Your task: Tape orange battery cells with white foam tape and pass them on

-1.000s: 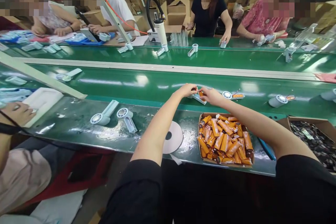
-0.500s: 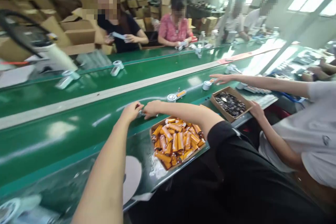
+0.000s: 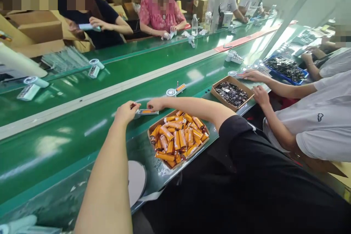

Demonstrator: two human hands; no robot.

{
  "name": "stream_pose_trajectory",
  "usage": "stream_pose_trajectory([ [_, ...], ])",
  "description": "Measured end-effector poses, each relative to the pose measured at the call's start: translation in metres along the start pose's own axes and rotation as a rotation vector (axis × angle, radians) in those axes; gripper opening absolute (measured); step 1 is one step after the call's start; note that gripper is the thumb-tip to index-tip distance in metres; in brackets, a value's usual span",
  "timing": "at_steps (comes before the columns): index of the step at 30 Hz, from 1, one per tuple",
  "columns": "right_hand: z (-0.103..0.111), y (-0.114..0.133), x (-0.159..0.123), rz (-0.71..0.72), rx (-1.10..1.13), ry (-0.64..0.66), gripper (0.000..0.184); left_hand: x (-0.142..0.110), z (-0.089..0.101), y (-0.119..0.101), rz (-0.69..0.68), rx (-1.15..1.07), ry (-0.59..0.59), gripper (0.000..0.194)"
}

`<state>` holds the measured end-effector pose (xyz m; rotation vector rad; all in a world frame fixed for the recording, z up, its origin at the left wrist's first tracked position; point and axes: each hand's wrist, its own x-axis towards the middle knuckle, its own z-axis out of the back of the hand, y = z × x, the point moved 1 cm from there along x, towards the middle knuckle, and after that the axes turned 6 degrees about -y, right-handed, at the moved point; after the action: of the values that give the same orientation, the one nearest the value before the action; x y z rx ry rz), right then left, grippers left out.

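A: Left hand: state?
B: Left hand point(image 3: 126, 112), one, bare; closed, fingers curled on the left end of a pale housing point(image 3: 152, 113). Details at the fingertips too small to read.

A: Right hand?
B: Right hand point(image 3: 155, 104), one, bare; bent over the same housing, fingers lowered at its open handle. Whether it grips or merely presses, cannot tell.

A: Housing: location and contents?
B: Between the two hands, over the near edge of the green belt point(image 3: 65, 117). An orange cell point(image 3: 146, 111) lies lengthwise inside, partly covered by the fingers.

A: Items adjacent?
B: Cardboard box point(image 3: 150, 139), one, on the worktop point(image 3: 135, 148) just below the right forearm; filled with orange wrapped packs point(image 3: 177, 139), loosely heaped. White disc point(image 3: 137, 181), one, flat, partly behind the left forearm, pale strip trailing.

A: Farther along the belt?
B: Second housing point(image 3: 171, 92), one, round head, orange content in the handle, thin wire standing up.

A: Right side?
B: Carton point(image 3: 223, 103) of small dark pieces, one. Beside it, a co-worker in a pale shirt point(image 3: 323, 98), one hand near the carton's edge, the other reaching forward.
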<state>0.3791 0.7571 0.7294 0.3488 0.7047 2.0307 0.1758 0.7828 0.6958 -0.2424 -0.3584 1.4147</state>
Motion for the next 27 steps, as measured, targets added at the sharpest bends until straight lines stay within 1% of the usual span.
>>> stream_pose_trajectory([
  [3,0.004,0.006,-0.012,-0.037,-0.009,-0.039,0.029,0.002,-0.006,-0.01,0.057,-0.031,0.012,0.016],
  [6,0.019,0.018,-0.021,-0.043,-0.039,-0.085,0.037,-0.003,-0.005,-0.03,0.112,-0.032,-0.013,0.024],
  [8,0.03,0.025,-0.028,-0.028,-0.062,-0.118,0.038,-0.018,0.002,-0.037,0.122,-0.029,-0.083,0.036],
  [9,0.035,0.026,-0.034,-0.016,-0.07,-0.132,0.037,-0.033,0.006,-0.036,0.09,-0.037,-0.143,0.045],
  [10,0.039,0.026,-0.043,-0.004,-0.077,-0.143,0.035,-0.055,0.011,-0.03,0.032,-0.048,-0.208,0.054],
  [11,0.041,0.023,-0.056,0.014,-0.076,-0.151,0.032,-0.083,0.015,-0.02,-0.045,-0.061,-0.265,0.06],
  [12,0.041,0.018,-0.074,0.04,-0.064,-0.159,0.028,-0.119,0.018,-0.007,-0.135,-0.072,-0.305,0.061],
  [13,0.04,0.011,-0.096,0.071,-0.048,-0.166,0.025,-0.159,0.02,0.01,-0.206,-0.071,-0.308,0.057],
  [14,0.037,0.003,-0.121,0.129,-0.009,-0.177,0.022,-0.202,0.02,0.028,-0.252,-0.058,-0.273,0.052],
  [15,0.033,-0.006,-0.148,0.189,0.04,-0.204,0.024,-0.246,0.019,0.046,-0.276,-0.031,-0.221,0.049],
  [16,0.029,-0.014,-0.175,0.234,0.072,-0.239,0.026,-0.286,0.017,0.064,-0.274,0.01,-0.169,0.049],
  [17,0.024,-0.021,-0.198,0.231,0.078,-0.299,0.026,-0.322,0.015,0.079,-0.249,0.057,-0.118,0.051],
  [18,0.019,-0.026,-0.217,0.207,0.076,-0.367,0.026,-0.35,0.013,0.09,-0.219,0.091,-0.078,0.053],
  [19,0.015,-0.03,-0.229,0.165,0.061,-0.429,0.025,-0.371,0.011,0.097,-0.183,0.12,-0.049,0.055],
  [20,0.012,-0.032,-0.235,0.114,0.033,-0.479,0.025,-0.383,0.011,0.101,-0.151,0.141,-0.027,0.055],
  [21,0.011,-0.033,-0.235,0.065,-0.012,-0.503,0.025,-0.388,0.011,0.101,-0.13,0.152,-0.008,0.055],
  [22,0.011,-0.033,-0.229,0.022,-0.071,-0.494,0.027,-0.388,0.013,0.098,-0.118,0.158,0.012,0.054],
  [23,0.012,-0.034,-0.221,-0.018,-0.14,-0.46,0.03,-0.383,0.016,0.094,-0.11,0.161,0.038,0.054],
  [25,0.017,-0.035,-0.2,-0.071,-0.273,-0.342,0.038,-0.369,0.025,0.084,-0.085,0.159,0.098,0.057],
  [27,0.024,-0.04,-0.183,-0.091,-0.336,-0.223,0.042,-0.358,0.037,0.077,-0.03,0.154,0.135,0.059],
])
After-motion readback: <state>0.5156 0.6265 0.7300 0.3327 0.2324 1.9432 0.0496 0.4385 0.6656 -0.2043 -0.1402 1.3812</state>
